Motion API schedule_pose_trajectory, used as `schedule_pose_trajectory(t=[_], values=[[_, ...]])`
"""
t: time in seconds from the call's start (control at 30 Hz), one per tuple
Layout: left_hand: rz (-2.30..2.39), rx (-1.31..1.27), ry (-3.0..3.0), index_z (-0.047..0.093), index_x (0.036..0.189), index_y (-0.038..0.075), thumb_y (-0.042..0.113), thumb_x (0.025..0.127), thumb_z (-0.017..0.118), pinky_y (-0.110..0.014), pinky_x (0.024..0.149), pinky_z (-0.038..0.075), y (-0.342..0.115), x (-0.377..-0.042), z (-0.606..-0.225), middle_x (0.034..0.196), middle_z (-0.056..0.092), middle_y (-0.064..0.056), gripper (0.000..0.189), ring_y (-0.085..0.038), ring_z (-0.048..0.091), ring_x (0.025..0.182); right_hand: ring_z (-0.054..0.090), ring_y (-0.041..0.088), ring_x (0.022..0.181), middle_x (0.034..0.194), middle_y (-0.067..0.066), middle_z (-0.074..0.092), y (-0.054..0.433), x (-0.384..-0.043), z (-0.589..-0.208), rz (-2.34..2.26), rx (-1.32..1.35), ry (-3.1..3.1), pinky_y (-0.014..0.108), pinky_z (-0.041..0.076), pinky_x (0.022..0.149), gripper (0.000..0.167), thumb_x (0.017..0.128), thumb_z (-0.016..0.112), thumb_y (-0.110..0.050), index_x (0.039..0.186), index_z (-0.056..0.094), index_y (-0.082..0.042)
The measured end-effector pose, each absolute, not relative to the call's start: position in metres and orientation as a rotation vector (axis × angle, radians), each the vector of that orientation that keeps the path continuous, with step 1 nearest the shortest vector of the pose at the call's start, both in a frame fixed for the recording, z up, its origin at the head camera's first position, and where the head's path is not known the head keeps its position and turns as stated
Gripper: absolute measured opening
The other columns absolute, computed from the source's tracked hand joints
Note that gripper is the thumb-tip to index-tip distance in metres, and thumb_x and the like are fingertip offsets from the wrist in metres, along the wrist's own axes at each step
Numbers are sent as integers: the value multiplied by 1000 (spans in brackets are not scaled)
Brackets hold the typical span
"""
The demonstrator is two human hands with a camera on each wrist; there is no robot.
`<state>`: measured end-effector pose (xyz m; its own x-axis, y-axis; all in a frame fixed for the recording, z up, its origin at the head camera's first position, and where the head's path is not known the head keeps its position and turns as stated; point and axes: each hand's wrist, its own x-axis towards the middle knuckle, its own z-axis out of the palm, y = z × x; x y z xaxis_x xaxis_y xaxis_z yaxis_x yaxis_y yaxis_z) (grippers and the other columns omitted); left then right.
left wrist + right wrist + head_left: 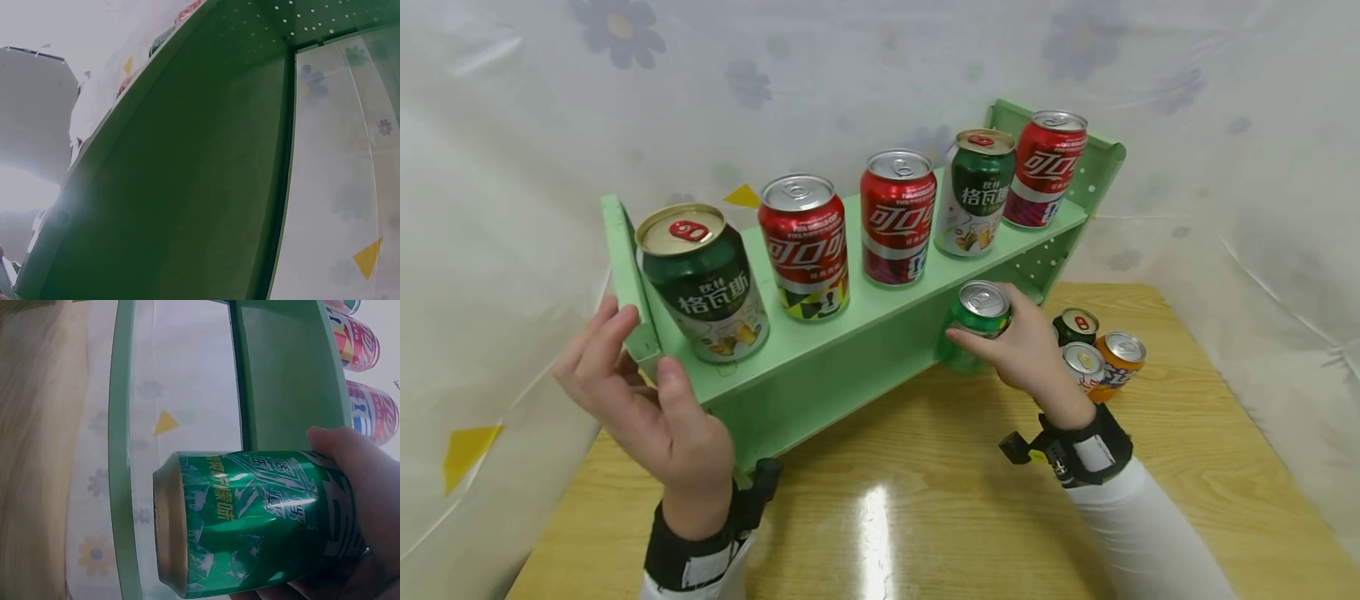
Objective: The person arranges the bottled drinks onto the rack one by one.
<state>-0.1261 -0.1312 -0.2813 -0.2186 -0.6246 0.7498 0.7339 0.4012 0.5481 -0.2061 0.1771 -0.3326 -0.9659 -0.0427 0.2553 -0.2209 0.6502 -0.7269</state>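
Head view finds us with a left hand (647, 408), fingers loosely extended and grasping nothing, at the near end of a pale green two-level shelf (842, 383); whether it touches the panel we cannot tell. Just beyond that hand, we see a dark green-and-white metal can (707, 287) with a gold lid, upright on the top level. Rightward along it stand two red cylindrical cans (803, 250), a second green-and-white can (976, 193) and another red can (1047, 171), the last pair beyond the right hand (1033, 346). That hand grips a bright green metal can (968, 318), silver top up, in front of the lower level. Close by the right wrist, we note an orange can (1120, 362) among others on the wood-grain table (940, 500).
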Motion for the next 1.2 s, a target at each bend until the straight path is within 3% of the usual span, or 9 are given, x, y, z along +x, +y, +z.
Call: schedule_pose_trajectory(t=[0.5, 0.77, 1.2], values=[[-1250, -106, -1280, 54, 111, -14, -4, 80, 37, -32, 105, 37, -129, -124, -280, 119, 47, -16, 36, -34, 43, 130, 64, 34, 115, 128, 16, 64, 151, -222, -340, 1233, 290, -2662, 51, 52, 96, 77, 81, 86, -35, 142, 51, -5], [-1255, -119, -1262, 54, 111, -15, -4, 81, 37, -41, 114, 36, -129, -125, -280, 117, 47, -16, 36, -36, 43, 131, 64, 36, 116, 128, 19, 64, 141, -229, -342, 1282, 314, -2625, 51, 52, 97, 74, 81, 85, -32, 139, 52, -3], [-1259, -99, -1266, 53, 110, -14, -4, 81, 37, -33, 106, 38, -128, -125, -280, 120, 47, -17, 35, -35, 43, 131, 64, 33, 106, 118, 17, 66, 132, -236, -345, 1336, 276, -2611, 49, 52, 90, 72, 79, 87, -33, 136, 53, -4]])
